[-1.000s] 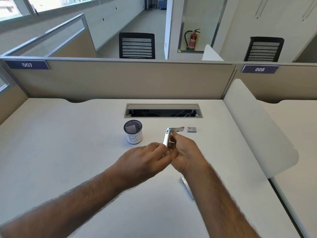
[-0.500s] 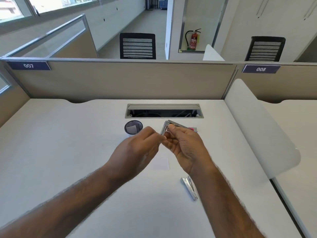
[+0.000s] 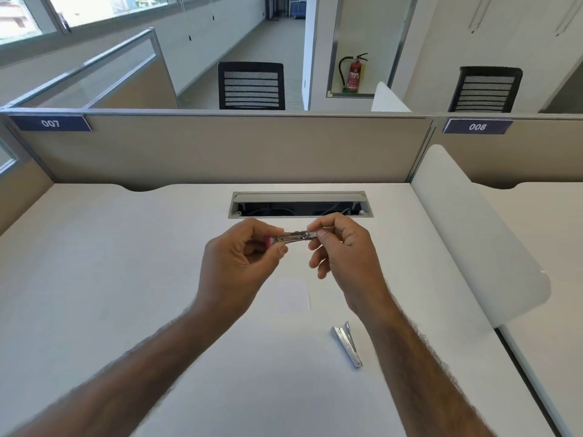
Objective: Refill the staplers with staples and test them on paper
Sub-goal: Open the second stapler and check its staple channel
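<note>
Both hands have gone up a little toward the far side of the desk. The small shiny silver metal stapler with a pink end [image 3: 295, 237] was tipped up before. Now it lies flat and sideways between the hands.

The left hand [image 3: 243, 257] pinches the pink end with its thumb and curled fingers. The right hand [image 3: 344, 253] pinches the other end between its thumb and first finger, and its other fingers curl loosely under. Both hands grip the stapler tight, so it hangs in the air above the white desk [image 3: 126, 279] and does not touch it. It looks long, thin and bright, with thin metal lines along its side. I cannot tell if its top is clicked down all the way.

A small white square of paper [image 3: 293, 294] lies flat on the desk at 6 o'clock from the held stapler, near the wrists. A second silver metal stapler [image 3: 347, 345] lies on the desk at 5 o'clock, just beside the right arm, with its thin end pointing away. A long grey slot in the desk [image 3: 299, 197] sits at 12 o'clock, just past the hands.
</note>
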{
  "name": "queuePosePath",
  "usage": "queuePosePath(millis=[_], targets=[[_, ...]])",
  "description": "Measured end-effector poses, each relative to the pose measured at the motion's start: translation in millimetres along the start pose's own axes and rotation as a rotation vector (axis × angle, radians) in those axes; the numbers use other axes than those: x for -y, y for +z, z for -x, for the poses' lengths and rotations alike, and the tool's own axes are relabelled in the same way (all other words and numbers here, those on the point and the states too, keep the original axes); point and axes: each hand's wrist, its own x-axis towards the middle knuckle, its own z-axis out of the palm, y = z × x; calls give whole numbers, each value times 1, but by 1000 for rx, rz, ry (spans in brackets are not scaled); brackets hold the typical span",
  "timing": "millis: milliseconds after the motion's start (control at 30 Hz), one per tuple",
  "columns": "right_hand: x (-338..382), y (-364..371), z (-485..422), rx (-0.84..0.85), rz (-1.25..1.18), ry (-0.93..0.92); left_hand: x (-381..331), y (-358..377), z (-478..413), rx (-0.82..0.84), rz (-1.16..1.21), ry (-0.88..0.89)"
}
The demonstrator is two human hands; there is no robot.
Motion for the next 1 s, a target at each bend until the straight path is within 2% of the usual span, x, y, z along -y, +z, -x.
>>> queuePosePath(millis=[167, 367, 500, 567, 633, 733, 800, 1000], targets=[[-2, -4, -1, 5, 76, 2, 4, 0, 6, -3, 54, -92], [-7, 5, 3, -120, 43, 37, 2, 9, 9, -2, 12, -52], [-4, 2, 0, -89, 278, -149, 6, 8, 10, 0, 73, -105], [-2, -7, -2, -13, 452, -325, 8, 4, 6, 18, 157, -165], [-2, -18, -3, 116, 541, -425, 11, -4, -1, 61, 242, -234], [-4, -29, -3, 309, 486, -339, 17, -17, -10, 161, 308, -325], [-8, -27, -1, 365, 470, -280, 22, -21, -14, 220, 304, -379], [-27, -10, 11, 334, 321, -158, 39, -16, -19, 233, 327, -565]])
